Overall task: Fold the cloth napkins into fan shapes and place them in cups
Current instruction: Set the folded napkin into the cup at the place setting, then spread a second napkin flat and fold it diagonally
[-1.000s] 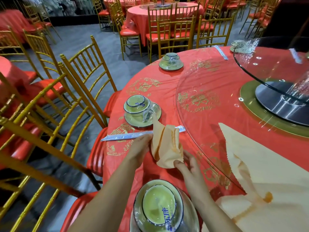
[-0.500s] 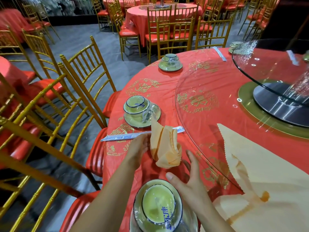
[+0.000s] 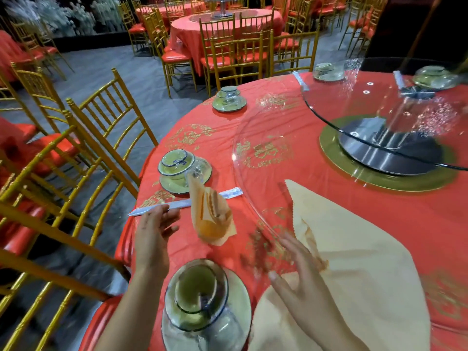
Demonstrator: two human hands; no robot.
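Peach cloth napkin (image 3: 210, 216), folded, stands near the surface's near-left edge. Left hand (image 3: 152, 229) and right hand (image 3: 298, 272) flank it, fingers spread, holding nothing. Probably light and floppy; pinch its base.

One head-worn view looks forward and down from close above the red-clothed surface (image 3: 253, 127)'s near edge, toward its glass turntable (image 3: 379, 115).

Was a banquet hall: round tables (image 3: 217, 138) w/ red-and-gold cloths, rows of gold chairs (image 3: 111, 110) w/ red seats, glass lazy Susan (image 3: 354, 102), wrapped place settings (image 3: 229, 100).
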